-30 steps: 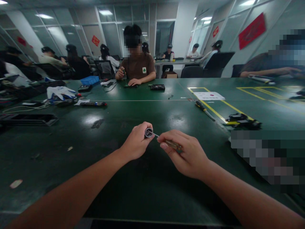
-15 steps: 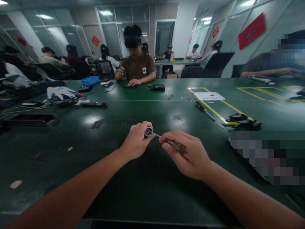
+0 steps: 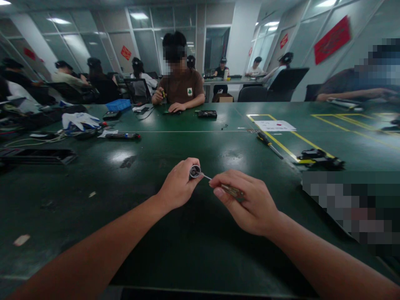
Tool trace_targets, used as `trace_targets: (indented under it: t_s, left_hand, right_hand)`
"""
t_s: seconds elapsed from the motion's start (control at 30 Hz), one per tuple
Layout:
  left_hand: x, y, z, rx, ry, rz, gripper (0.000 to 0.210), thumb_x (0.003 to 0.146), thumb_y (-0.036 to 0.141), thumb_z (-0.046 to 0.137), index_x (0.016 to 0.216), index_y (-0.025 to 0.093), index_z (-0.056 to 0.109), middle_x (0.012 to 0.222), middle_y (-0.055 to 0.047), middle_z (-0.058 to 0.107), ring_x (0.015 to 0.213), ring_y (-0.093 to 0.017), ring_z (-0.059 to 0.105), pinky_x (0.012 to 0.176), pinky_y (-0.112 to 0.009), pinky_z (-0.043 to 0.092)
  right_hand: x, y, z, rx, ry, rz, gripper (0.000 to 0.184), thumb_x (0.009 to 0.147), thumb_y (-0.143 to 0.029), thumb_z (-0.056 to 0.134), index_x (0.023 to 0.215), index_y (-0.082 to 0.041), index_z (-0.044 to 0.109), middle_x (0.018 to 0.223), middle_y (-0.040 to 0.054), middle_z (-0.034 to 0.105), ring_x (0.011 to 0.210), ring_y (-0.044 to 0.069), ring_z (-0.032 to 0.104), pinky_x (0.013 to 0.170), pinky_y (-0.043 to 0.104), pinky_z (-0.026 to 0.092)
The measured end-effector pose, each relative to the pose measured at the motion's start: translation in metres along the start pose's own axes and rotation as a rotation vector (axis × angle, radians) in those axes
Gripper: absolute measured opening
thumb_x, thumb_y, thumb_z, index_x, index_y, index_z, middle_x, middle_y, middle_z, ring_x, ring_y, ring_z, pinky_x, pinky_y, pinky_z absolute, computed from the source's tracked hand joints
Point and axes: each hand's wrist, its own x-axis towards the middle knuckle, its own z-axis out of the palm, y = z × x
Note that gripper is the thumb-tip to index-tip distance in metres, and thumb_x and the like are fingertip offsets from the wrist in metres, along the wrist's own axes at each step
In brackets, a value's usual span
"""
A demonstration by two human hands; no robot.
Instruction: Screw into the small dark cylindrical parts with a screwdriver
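My left hand (image 3: 178, 185) is closed around a small dark cylinder (image 3: 195, 171) with a silvery rim, its round end facing me. Inside the rim some small parts show, too fine to make out. My right hand (image 3: 246, 200) grips a screwdriver (image 3: 231, 191) by its brownish, see-through handle. Its thin metal shaft points left, and the tip reaches to the opening of the cylinder. Both hands are held above the green table (image 3: 200, 258), and the cylinder's body is mostly hidden by my left fingers.
A yellow-black screwdriver (image 3: 269, 144) and black parts (image 3: 320, 159) lie to the right. Left are white gloves (image 3: 80, 121), a dark cylindrical tool (image 3: 123, 136) and a black tray-like housing (image 3: 37, 156). A blue bin (image 3: 118, 105) stands farther back. A co-worker (image 3: 179, 83) sits opposite.
The screwdriver's tip and the cylinder's end have shifted very slightly. Both hands keep their grips in nearly the same place.
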Motion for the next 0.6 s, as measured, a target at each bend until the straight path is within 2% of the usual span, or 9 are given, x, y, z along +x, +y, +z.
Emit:
trace_targets:
  t_s: [0.23,0.6]
  left_hand:
    - [0.0004,-0.0006,0.0004,0.026,0.050,0.047,0.013,0.094,0.027,0.058,0.105,0.023,0.051,0.098,-0.002,0.061,0.091,-0.020,0.058,0.081,-0.035,0.044]
    - [-0.0005,-0.0001,0.0010,-0.019,0.019,0.049,0.011,0.096,0.027,0.056,0.104,0.022,0.051,0.102,-0.003,0.059,0.094,-0.019,0.056,0.083,-0.034,0.043]
  right_hand:
    - [-0.0001,-0.0014,-0.0007,-0.015,0.026,0.001,0.012,0.096,-0.017,0.057,0.104,-0.016,0.066,0.093,0.0053,0.072,0.086,0.015,0.068,0.079,0.026,0.052]
    - [-0.0007,0.0003,-0.0009,-0.045,-0.001,0.069,0.012,0.097,-0.018,0.056,0.105,-0.018,0.065,0.094,0.0045,0.071,0.085,0.016,0.067,0.078,0.027,0.051]
